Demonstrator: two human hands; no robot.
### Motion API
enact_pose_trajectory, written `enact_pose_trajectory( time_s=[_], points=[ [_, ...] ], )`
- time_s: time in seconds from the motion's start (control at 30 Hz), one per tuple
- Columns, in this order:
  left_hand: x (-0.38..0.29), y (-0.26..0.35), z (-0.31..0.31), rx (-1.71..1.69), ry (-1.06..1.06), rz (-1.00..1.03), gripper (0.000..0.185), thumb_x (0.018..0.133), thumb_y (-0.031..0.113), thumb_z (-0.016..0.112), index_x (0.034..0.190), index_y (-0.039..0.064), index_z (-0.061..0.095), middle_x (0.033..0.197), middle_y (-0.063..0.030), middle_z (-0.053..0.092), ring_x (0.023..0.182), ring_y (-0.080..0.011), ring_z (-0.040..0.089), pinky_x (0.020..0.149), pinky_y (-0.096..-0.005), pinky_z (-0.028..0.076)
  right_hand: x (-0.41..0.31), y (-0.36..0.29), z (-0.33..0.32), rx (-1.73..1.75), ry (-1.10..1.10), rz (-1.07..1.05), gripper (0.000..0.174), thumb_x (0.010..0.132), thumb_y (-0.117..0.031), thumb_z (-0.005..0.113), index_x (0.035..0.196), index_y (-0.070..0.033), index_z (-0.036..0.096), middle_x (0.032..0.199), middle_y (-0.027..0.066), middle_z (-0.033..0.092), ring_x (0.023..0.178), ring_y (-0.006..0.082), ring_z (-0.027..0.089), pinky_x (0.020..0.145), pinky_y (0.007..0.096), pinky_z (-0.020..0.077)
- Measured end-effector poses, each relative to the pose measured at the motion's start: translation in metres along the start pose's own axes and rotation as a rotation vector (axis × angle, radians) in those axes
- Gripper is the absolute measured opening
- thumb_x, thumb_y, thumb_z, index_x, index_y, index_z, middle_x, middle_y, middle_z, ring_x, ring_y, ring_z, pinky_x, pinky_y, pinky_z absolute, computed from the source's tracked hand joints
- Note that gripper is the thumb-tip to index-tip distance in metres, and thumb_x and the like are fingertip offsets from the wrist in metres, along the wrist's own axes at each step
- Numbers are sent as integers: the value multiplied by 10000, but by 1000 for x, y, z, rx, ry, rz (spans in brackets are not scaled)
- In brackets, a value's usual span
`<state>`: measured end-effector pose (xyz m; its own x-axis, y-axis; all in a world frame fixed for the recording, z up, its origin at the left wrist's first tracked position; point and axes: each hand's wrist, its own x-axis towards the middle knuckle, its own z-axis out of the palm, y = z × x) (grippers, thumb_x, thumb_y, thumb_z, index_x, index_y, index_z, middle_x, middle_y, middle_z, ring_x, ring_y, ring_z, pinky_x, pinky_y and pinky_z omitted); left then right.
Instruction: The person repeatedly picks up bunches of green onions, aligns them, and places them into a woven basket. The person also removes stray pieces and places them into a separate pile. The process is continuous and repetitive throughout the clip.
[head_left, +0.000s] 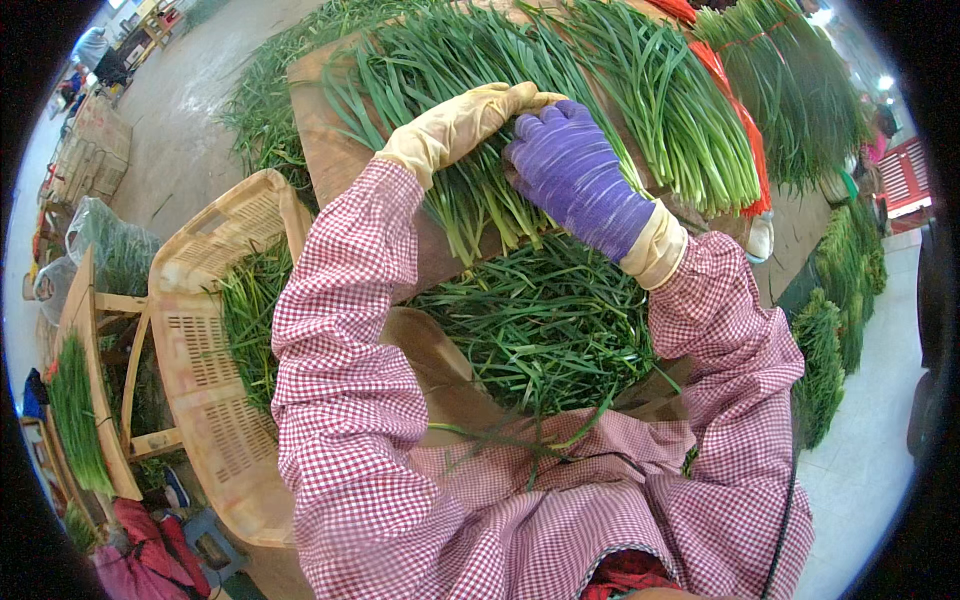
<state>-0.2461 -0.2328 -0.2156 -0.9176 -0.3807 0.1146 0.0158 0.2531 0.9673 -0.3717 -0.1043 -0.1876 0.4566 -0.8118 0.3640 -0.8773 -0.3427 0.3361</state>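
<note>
Over a pile of Chinese chives (442, 67) on a wooden board (319, 105), my two gloved hands meet at the fingertips. My left hand (461, 127), in a cream rubber glove, reaches across the leaves with its fingers together. A purple knitted glove over a cream one covers my right hand (581, 176), its fingers curled down onto the chives. Both palms are hidden, so any stems inside them cannot be made out. Cut stem ends (487, 225) point towards me below the hands. A second batch of chives (675, 127) lies to the right, pale stems towards me.
Loose leaves (555, 322) fill the space below the board. At left stands a yellow plastic crate (217, 427) with greens inside. Orange-red strips (739, 112) edge the right batch, beside a large tied bundle (795, 90). More bundles (817, 352) line the right floor. A cable (784, 517) crosses my sleeve.
</note>
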Motion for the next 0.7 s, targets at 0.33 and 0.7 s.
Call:
enact_pose_trajectory(
  time_s=[0.33, 0.7],
  points=[
    [9, -11, -2, -64, -79, 95, 604, 987, 479, 317, 1331, 8, 469, 1359, -86, 488, 1269, -176, 417, 1103, -294, 255, -49, 12, -45, 560, -200, -32, 107, 807, -196, 599, 836, -111, 657, 854, 92, 595, 787, 297, 610, 712, 418, 490],
    [2, 11, 2, -2, 67, 162, 630, 974, 552, 229, 1364, 113, 455, 1332, -52, 517, 1296, -168, 392, 1135, -318, 187, -63, -4, -88, 853, -244, -16, 265, 814, -326, 603, 1009, -150, 639, 863, 93, 626, 809, 312, 630, 690, 423, 517]
  ],
)
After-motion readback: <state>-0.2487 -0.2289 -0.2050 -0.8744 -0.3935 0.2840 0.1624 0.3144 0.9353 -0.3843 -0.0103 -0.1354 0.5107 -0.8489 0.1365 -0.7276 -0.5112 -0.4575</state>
